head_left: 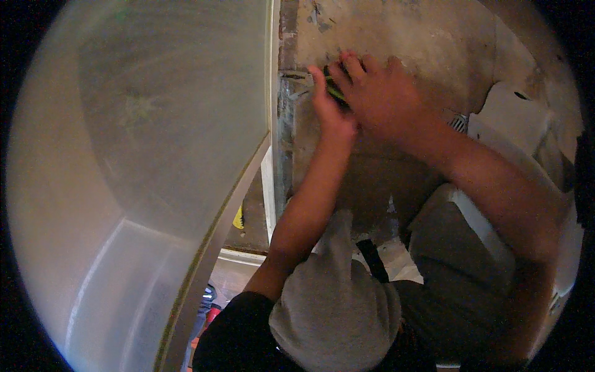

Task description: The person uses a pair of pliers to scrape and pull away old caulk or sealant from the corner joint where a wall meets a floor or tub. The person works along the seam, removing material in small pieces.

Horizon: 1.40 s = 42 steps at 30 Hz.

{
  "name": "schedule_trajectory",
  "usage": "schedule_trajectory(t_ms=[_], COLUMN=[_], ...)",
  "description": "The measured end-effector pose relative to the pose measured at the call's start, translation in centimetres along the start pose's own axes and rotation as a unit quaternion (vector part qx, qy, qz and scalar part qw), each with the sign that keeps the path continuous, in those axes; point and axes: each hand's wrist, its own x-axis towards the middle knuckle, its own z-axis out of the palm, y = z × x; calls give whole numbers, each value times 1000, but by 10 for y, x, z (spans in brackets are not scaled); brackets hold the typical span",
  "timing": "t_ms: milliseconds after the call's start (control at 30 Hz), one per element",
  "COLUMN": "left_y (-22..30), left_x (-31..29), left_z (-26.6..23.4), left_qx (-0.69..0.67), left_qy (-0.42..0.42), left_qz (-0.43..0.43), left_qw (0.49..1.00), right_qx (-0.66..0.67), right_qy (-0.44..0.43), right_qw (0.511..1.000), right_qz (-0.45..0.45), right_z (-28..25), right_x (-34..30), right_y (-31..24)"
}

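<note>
Both my hands are close together over the worn brown floor (396, 28), beside a strip of scraped, grey-stained flooring (286, 124). Between them is a small black and lime-green object (335, 92), mostly covered, so its kind does not show. My left hand (334, 111) grips it from the left with the thumb pointing up and away; its other fingers are hidden. From the right, my right hand (387, 93) lies across the object with its fingers bent over it, somewhat smeared by motion.
A large pale, cloudy panel (173, 124) with a narrow edge stands along the left. A small slotted vent (458, 123) and a whitish piece with a dark hole (511, 118) are at the right. Behind my left forearm lies something yellow (238, 218). My grey-clad knee (338, 304) is in front.
</note>
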Motion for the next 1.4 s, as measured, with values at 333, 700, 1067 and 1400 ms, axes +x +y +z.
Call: schedule_trajectory(t_ms=[333, 700, 1067, 1400], left_y=[3, 7, -7, -13], left_x=[0, -20, -6, -16], left_z=[-26, -39, -36, -66], left_qx=[18, 69, 82, 82], left_qy=[-18, -41, 41, 23], left_qz=[-86, -104, -160, -133], left_qw=[996, 991, 983, 988], right_qx=[-91, 180, 226, 207], right_qy=[124, -95, -136, -130], right_qw=[985, 972, 961, 969], right_qz=[83, 121, 87, 47], right_z=[40, 32, 41, 46], right_x=[18, 26, 5, -1], right_y=[-17, -1, 4, -14])
